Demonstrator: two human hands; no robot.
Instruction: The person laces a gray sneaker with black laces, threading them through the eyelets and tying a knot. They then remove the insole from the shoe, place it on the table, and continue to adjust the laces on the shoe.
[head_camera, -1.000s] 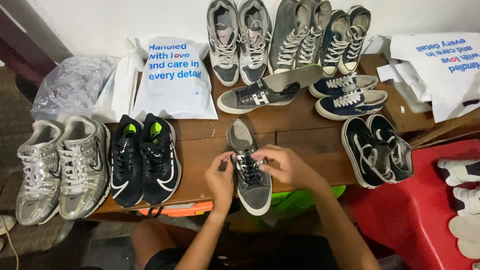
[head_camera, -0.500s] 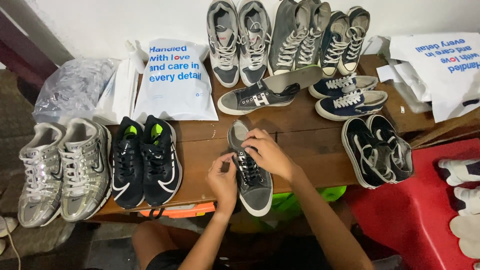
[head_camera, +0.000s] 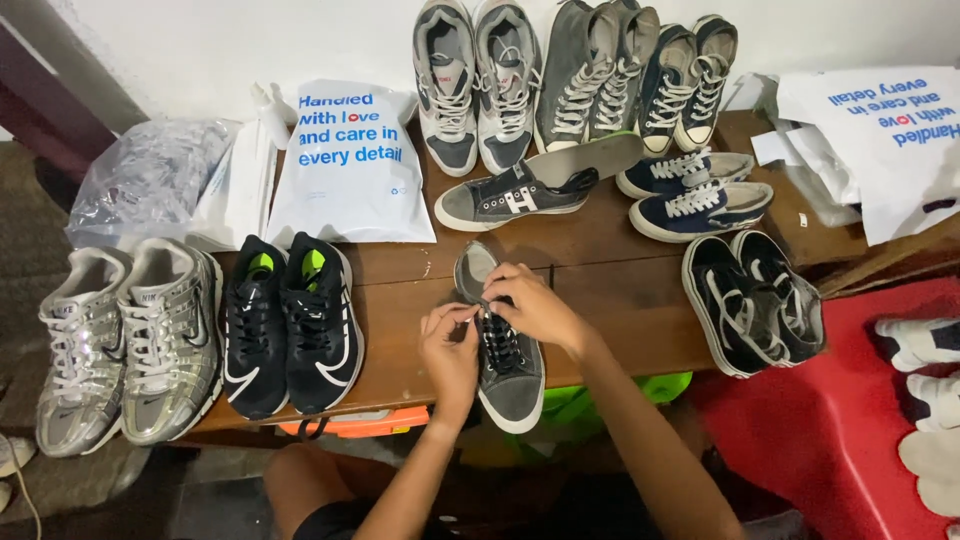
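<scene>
A grey canvas sneaker (head_camera: 507, 377) with black laces and a white sole lies on the wooden table (head_camera: 620, 300), toe pointing toward me. My left hand (head_camera: 450, 345) pinches a lace at the shoe's left side near the top eyelets. My right hand (head_camera: 532, 303) rests over the shoe's opening and holds the lace on the right side. Both hands touch the shoe. Its matching grey sneaker (head_camera: 515, 197) lies on its side further back, with a loose insole (head_camera: 592, 159) leaning on it.
Silver trainers (head_camera: 125, 340) and black trainers (head_camera: 290, 325) stand at the left. White plastic bags (head_camera: 350, 165), grey, dark and navy shoe pairs line the back. Black sneakers (head_camera: 752, 300) sit at the right edge. A red surface (head_camera: 840, 430) holds white shoes.
My right hand has moved up toward the shoe's opening, then settled at the top eyelets. My left hand has shifted slightly up along the lace. The shoe stays put.
</scene>
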